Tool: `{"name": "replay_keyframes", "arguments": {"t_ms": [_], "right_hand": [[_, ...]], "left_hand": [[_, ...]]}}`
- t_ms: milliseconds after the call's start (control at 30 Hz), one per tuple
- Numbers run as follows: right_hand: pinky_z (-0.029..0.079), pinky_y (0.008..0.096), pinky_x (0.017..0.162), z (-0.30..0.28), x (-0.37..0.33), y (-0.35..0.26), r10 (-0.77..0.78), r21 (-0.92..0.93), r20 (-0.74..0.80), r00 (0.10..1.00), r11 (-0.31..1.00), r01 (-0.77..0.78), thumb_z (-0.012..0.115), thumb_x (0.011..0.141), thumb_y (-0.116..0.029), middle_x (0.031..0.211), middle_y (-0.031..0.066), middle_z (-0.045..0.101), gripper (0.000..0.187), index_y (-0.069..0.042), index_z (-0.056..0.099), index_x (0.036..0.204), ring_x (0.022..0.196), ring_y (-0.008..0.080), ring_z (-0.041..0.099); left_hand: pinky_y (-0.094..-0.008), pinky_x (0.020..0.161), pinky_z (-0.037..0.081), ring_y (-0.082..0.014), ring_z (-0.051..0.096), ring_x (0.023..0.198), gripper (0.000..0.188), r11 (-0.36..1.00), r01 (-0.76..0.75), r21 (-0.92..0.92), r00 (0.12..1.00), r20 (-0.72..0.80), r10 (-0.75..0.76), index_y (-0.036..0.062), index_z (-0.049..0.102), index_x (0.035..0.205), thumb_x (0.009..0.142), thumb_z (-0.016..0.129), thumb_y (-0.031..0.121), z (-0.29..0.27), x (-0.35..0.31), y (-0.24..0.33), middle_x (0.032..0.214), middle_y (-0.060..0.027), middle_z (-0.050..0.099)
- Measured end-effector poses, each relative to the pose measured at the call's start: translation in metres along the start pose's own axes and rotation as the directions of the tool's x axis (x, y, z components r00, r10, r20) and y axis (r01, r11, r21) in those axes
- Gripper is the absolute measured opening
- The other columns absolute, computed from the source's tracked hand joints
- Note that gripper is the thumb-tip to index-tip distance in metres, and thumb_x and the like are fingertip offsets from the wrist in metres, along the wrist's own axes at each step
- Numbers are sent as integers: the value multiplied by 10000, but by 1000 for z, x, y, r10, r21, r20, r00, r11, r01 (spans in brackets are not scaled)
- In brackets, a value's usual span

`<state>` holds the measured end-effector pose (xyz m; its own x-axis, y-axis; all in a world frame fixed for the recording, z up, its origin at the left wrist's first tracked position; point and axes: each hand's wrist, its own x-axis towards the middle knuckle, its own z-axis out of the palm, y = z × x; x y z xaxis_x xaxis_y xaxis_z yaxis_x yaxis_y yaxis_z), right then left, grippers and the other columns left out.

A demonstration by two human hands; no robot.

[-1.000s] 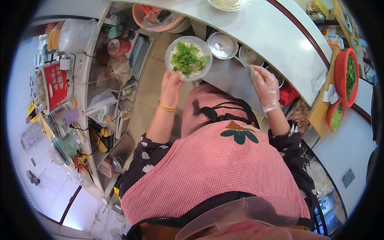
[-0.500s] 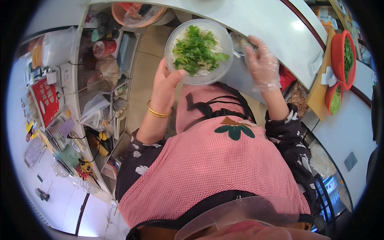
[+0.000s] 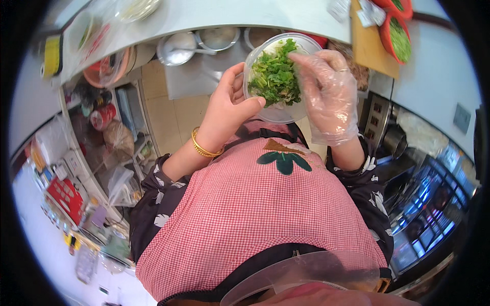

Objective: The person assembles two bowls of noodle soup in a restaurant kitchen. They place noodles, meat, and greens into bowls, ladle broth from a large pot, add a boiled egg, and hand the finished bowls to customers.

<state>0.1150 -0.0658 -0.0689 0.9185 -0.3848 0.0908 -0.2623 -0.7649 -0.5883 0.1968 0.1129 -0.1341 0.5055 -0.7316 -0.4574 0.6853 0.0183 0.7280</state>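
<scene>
In my left hand (image 3: 224, 107) is a clear round plastic bowl (image 3: 279, 116), held at its left side with the thumb over the rim. Chopped green coriander (image 3: 278, 76) lies heaped in it, with white strands that look like noodles showing beneath. My right hand (image 3: 329, 94), in a clear plastic glove, reaches over the bowl's right side. Its fingers are bunched, their tips at the coriander; how much they pinch is hidden. A gold bangle (image 3: 204, 148) circles my left wrist.
Beyond the bowl, a metal pan with a spoon (image 3: 194, 50) and other round pans sit below the white counter (image 3: 275, 13). Red bowls of chopped greens (image 3: 398, 43) stand by a wooden board (image 3: 367, 46). Cluttered shelves (image 3: 122, 117) line the left; dark racks (image 3: 423, 204) are at right.
My right hand has come from beside the bowl to over its greens. The bowl now sits farther right in view, and the whole view has shifted, bringing the metal pans into sight.
</scene>
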Motion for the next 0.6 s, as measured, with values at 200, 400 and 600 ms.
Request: {"name": "replay_keyframes", "arguments": {"t_ms": [200, 400, 600], "right_hand": [[495, 349, 708, -76, -83, 57, 188, 57, -295, 937, 982, -180, 645, 813, 16, 872, 106, 597, 293, -126, 716, 1059, 814, 272, 603], [406, 266, 597, -129, -185, 104, 358, 93, -463, 811, 929, -357, 712, 819, -43, 906, 50, 569, 219, -100, 720, 1031, 662, 141, 479], [374, 232, 544, -118, -243, 157, 467, 127, -666, 582, 840, -528, 740, 808, -60, 923, 37, 566, 197, -85, 720, 1003, 582, 88, 413]], "left_hand": [[-320, 990, 458, -201, 513, 1205, 745, 984, 58, 169, 976, 197, -91, -35, 344, 1411, 775, 698, 125, 86, 22, -32, 1323, -146, 499], [-304, 966, 462, -201, 521, 1183, 767, 954, 92, 287, 905, 375, -200, -50, 336, 1420, 766, 697, 126, 177, 32, -92, 1325, -153, 490], [-302, 967, 455, -192, 526, 1170, 752, 891, 142, 432, 772, 515, -373, -72, 322, 1419, 796, 699, 119, 228, 82, -150, 1337, -152, 486]]}}
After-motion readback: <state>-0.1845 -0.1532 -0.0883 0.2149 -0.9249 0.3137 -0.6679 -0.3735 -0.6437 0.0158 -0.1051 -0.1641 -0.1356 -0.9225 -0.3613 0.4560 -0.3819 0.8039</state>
